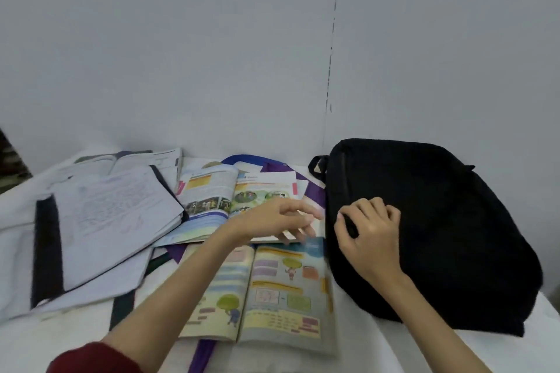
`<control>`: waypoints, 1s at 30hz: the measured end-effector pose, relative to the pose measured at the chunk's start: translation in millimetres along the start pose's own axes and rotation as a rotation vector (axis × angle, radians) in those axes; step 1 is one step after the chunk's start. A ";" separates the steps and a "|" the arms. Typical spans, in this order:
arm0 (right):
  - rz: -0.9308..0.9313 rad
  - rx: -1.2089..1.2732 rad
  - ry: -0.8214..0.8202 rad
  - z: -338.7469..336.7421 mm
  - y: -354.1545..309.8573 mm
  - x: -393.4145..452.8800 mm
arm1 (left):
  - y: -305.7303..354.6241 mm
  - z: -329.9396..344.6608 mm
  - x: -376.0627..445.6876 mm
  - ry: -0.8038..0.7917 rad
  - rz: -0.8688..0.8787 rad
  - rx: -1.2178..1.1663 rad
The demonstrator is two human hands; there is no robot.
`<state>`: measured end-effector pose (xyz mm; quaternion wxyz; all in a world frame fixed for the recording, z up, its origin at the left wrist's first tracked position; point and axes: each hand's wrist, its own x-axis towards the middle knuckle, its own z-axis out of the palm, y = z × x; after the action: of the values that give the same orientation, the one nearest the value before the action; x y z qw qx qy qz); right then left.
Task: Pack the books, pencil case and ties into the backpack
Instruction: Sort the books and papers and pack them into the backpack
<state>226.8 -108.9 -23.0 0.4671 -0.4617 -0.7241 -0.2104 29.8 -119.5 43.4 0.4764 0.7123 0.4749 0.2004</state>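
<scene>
Left hand sits at frame centre, above the seam between two open books, fingers spread and loosely extended toward the backpack; it holds nothing, though motion blur softens the fingertips. Right hand rests on the left part of the backpack, fingers curled, thumb and forefinger pinching a small dark piece of the bag, possibly a zip pull; too dark to tell.

Backpack: black, lying flat at right of frame on the white desk, carry loop at its upper left corner, looks closed.

Books:
- near book, open, colourful pages, lower centre, its right edge just beside the backpack.
- far book, open, centre, partly under the left hand.
- notebook, handwritten pages, dark cover edge, left of frame, lying on further white papers and overlapping the far book.
- more notebooks at upper left, against the wall.

Purple strip, possibly a tie, runs under the near book and out at the bottom edge; a blue-purple band curves behind the far book. Pencil case: cannot identify.

Red sleeve at lower left.
</scene>
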 end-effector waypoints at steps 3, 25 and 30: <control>-0.033 0.146 -0.104 43.9 -51.0 1.2 | -48.4 -37.9 -51.0 0.302 -0.128 -0.192; -0.370 0.411 -1.069 242.1 -448.0 5.8 | -333.8 -224.9 -363.9 1.144 -1.106 0.205; -0.349 0.394 -0.963 251.3 -469.7 -1.8 | -342.4 -235.3 -374.1 1.112 -1.141 0.114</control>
<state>-300.5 -152.7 -84.5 0.1189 -0.2825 -0.9476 0.0899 -485.4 -296.6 -82.1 0.1619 0.1784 0.9436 0.2271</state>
